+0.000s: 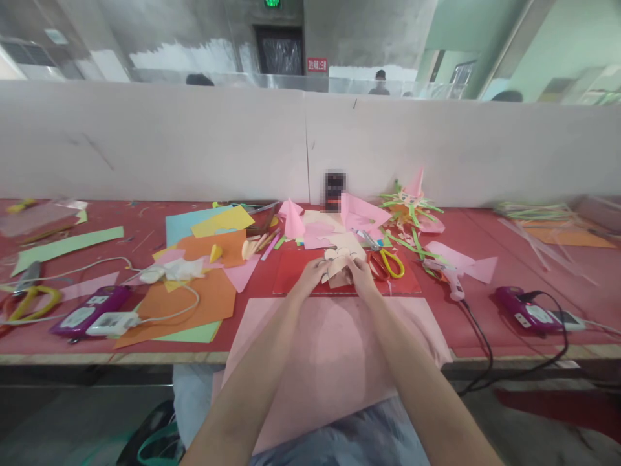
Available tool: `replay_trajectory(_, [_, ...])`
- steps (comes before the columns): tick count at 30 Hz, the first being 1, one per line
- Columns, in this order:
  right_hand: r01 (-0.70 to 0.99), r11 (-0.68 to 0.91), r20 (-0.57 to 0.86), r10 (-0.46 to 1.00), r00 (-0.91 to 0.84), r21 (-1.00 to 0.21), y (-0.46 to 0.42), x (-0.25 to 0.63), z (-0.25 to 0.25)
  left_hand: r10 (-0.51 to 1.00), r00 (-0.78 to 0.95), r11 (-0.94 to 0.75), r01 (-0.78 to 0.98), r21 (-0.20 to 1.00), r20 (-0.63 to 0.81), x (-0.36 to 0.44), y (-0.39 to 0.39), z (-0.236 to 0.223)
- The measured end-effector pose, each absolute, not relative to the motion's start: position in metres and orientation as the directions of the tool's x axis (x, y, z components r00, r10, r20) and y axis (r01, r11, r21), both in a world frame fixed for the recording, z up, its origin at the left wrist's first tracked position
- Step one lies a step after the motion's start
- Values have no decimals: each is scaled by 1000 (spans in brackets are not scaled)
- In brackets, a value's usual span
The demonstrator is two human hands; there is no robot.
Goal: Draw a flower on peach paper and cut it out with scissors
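Note:
Both hands hold a small cream paper cutout [339,266] with dark drawn marks, over a red sheet [291,270]. My left hand [312,275] pinches its left side, and my right hand [361,272] grips its right side. Just right of my right hand lie scissors with yellow handles [392,264]. A pink paper cone [293,220] stands behind my left hand. More cream paper [347,242] lies beyond the cutout. A large pink sheet [334,343] spreads under my forearms and hangs over the table's front edge.
A finished-looking paper figure [411,204] with a pink cone top and green strips stands at back right. Nearby are a glue gun [453,281] with a black cable and a purple power strip [528,310]. Left are coloured sheets [208,298], another purple power strip [92,310] and scissors [33,298].

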State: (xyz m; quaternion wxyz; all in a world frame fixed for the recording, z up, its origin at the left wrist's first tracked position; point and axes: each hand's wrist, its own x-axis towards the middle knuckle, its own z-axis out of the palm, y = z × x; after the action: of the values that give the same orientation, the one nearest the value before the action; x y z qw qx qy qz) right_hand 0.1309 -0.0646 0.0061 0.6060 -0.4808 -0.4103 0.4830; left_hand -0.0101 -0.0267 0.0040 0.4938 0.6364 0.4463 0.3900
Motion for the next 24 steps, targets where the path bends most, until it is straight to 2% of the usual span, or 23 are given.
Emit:
replay_trajectory(12, [-258, 83, 43, 987, 154, -963, -62, 134, -1, 941, 333, -134, 196, 971, 63, -11, -29, 7])
replay_trajectory(24, [-309, 124, 59, 976, 211, -943, -60, 135, -1, 911, 411, -164, 256, 953, 46, -8, -40, 14])
